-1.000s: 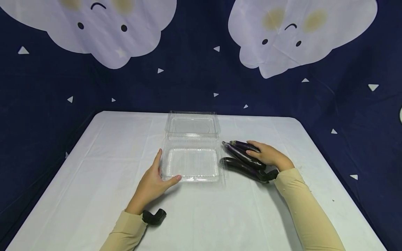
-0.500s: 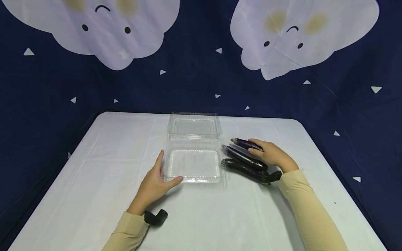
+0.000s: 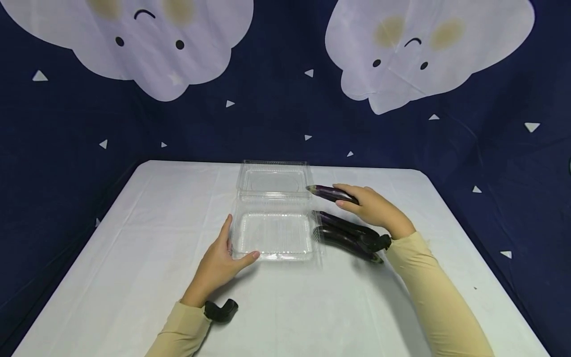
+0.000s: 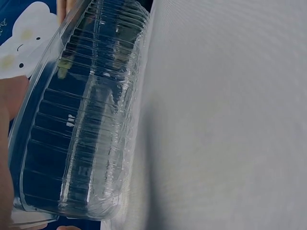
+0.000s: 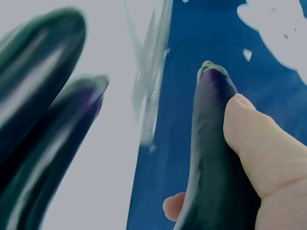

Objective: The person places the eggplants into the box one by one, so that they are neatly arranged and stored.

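Observation:
A clear plastic clamshell container [image 3: 273,257] sits mid-table, its lid [image 3: 274,179] folded back. My left hand [image 3: 219,263] holds its front left corner, fingers along the left side and thumb over the front rim. With my right hand [image 3: 370,206] I grip a dark purple eggplant [image 3: 327,192] between thumb and fingers. Its pale green-tipped end points left, overlapping the lid's right edge in the head view. Two more eggplants lie side by side right of the container, the farther eggplant [image 3: 341,221] and the nearer eggplant [image 3: 336,238], their left ends at its rim.
White cloth covers the table [image 3: 285,307]. A dark blue curtain [image 3: 276,124] with clouds and triangles hangs behind the far edge. A black curved piece [image 3: 220,311] sits at the left sleeve's cuff, and a similar dark piece [image 3: 379,243] at the right cuff.
My right hand has drawn the farthest eggplant away from the other two, up and leftward toward the lid. The left hand and container stay in place.

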### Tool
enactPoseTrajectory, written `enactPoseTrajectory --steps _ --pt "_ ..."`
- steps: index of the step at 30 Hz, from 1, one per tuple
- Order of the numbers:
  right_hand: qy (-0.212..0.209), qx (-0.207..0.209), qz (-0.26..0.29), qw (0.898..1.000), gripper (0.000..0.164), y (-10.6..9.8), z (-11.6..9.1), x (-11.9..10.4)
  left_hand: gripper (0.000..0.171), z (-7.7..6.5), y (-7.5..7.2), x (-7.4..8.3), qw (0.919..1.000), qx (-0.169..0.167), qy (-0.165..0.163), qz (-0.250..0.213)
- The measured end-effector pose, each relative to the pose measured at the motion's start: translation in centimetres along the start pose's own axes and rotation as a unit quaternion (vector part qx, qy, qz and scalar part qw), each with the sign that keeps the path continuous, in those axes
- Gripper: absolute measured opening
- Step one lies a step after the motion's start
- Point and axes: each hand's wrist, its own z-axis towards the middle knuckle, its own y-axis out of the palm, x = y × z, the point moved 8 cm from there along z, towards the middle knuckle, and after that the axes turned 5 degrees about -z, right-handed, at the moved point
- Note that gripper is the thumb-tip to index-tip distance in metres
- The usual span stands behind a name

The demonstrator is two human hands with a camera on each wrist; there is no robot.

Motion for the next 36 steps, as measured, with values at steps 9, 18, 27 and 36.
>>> enactPoseTrajectory --steps 9,18,27,36 --pt "-0.043 -0.022 -0.031 0.998 0.054 0.6 3.2 -5.2 0.121 0.0 0.2 -0.3 0.9999 0.004 -0.013 0.004" --pt "-0.065 -0.051 -0.055 0.995 0.056 2.8 5.9 -8.1 0.121 0.0 0.2 -0.2 0.9999 0.007 -0.007 0.006" --pt "-0.084 -0.067 -0.088 0.99 0.056 5.1 7.4 -9.6 0.124 0.1 0.2 -0.4 0.9999 0.007 -0.012 -0.004" --pt "-0.083 -0.097 -0.138 0.982 0.056 7.0 8.0 -10.3 0.125 0.0 0.3 -0.5 0.9999 0.007 -0.011 0.001"
